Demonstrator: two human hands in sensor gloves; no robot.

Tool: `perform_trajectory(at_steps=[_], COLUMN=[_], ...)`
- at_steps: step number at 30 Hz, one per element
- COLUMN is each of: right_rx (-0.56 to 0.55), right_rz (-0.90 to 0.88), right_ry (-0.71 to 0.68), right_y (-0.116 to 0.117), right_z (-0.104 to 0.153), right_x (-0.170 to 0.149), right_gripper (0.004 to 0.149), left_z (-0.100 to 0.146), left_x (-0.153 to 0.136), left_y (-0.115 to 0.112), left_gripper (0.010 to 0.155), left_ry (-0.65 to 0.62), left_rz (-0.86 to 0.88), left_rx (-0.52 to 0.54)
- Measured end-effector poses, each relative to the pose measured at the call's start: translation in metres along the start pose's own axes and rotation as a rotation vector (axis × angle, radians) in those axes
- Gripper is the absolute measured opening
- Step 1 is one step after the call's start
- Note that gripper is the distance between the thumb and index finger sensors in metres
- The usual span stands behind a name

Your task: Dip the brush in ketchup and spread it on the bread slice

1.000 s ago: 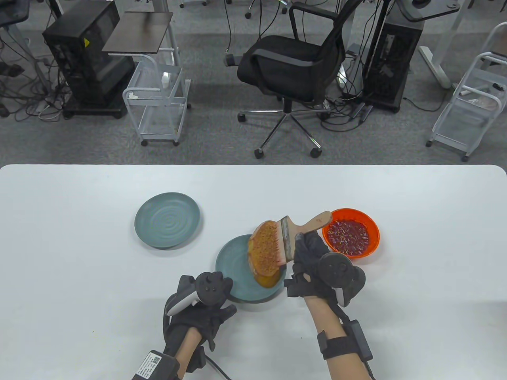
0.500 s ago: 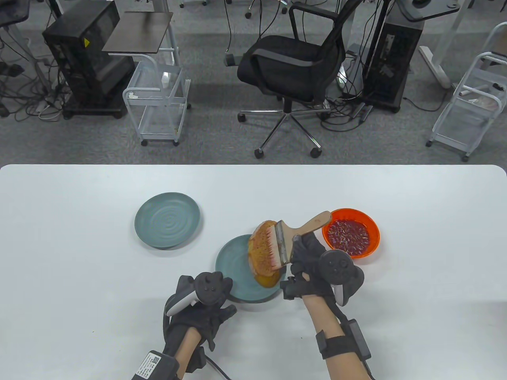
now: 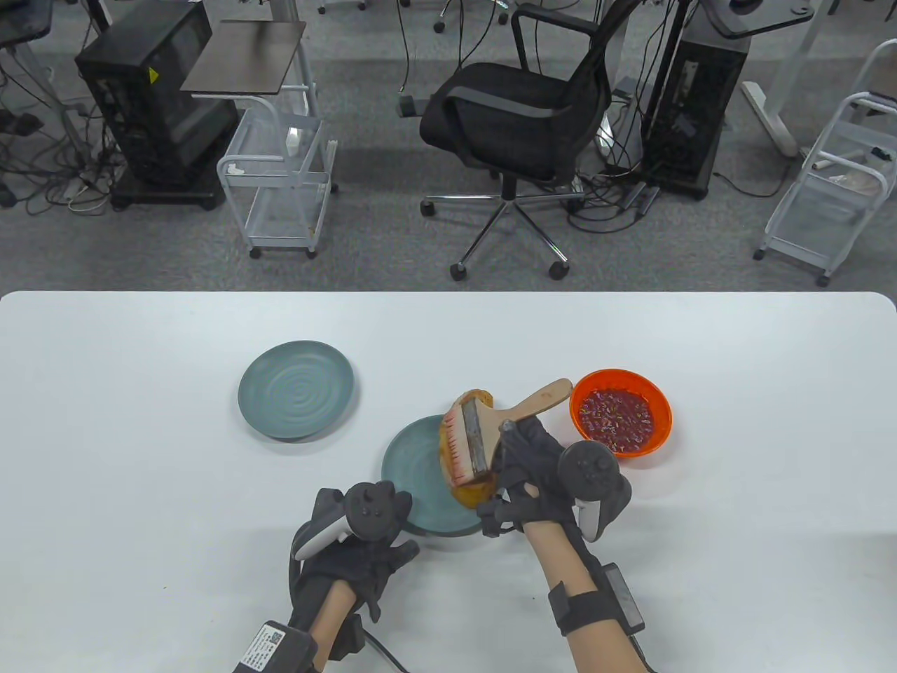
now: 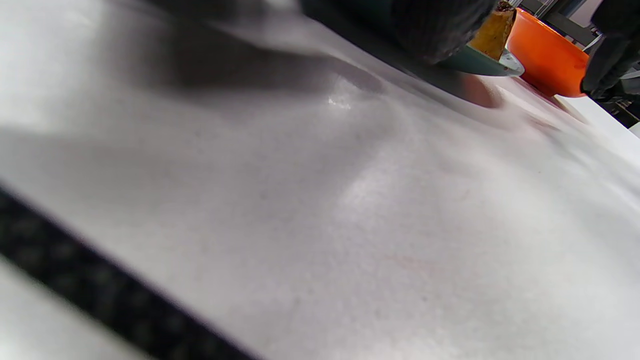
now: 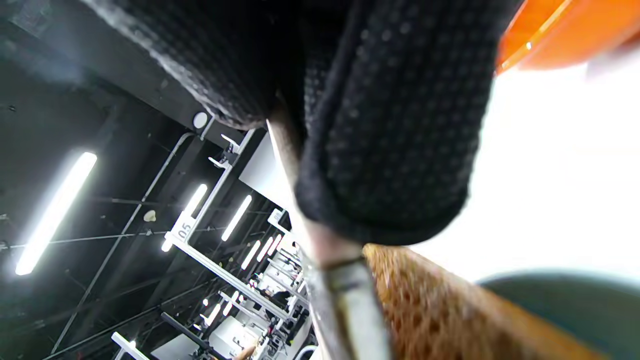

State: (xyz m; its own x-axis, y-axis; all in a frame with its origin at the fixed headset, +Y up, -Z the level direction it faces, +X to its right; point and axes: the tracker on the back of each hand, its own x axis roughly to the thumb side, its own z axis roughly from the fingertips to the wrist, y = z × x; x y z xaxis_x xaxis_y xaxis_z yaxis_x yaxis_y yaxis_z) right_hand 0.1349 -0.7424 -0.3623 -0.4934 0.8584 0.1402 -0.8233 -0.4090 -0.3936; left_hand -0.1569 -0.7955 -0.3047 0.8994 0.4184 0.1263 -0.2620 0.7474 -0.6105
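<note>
Gripping the wooden-handled brush just right of centre frame, the right hand lays its reddened bristles across the bread slice propped on the teal plate, mid-spread I judge, next needing a light drag; whether the left hand holds anything is unclear.

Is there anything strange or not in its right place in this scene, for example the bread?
Yes. The bread slice does not lie flat: it stands tilted on the near teal plate, leaning over its right rim. The brush, gripped by the right hand, covers most of it. No spill shows around the orange bowl.
</note>
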Motion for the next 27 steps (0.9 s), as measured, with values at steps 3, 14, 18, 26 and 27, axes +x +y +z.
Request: perform_trajectory(at_steps=[3, 14, 18, 26, 27], right_rx=[-0.097, 0.074, -0.044, 0.05, 0.089], right_rz=[0.156, -0.066, 0.183, -0.062, -0.057], right_ry=[-0.13, 0.001, -0.199, -0.073, -0.05], right_y=[-0.022, -0.002, -0.021, -0.01, -0.004], right_z=[-0.005, 0.001, -0.002, 0.0, 0.002], right_x=[0.008, 0.002, 0.013, 0.007, 0.006], right_gripper=[0.047, 0.047, 0.047, 0.047, 0.047], left_z=[0.0, 0.001, 0.001, 0.001, 0.001], left_x=[0.001, 0.001, 0.001, 0.002, 0.002], left_y=[0.0, -0.001, 0.0, -0.001, -0.001], left_gripper=[0.071, 0.072, 0.071, 0.072, 0.072], left_ry=[0.005, 0.007, 0.006, 0.014, 0.013], left_rz=[-0.009, -0.011, -0.01, -0.016, -0.016], left_rx=[-0.001, -0.002, -0.002, -0.002, -0.002])
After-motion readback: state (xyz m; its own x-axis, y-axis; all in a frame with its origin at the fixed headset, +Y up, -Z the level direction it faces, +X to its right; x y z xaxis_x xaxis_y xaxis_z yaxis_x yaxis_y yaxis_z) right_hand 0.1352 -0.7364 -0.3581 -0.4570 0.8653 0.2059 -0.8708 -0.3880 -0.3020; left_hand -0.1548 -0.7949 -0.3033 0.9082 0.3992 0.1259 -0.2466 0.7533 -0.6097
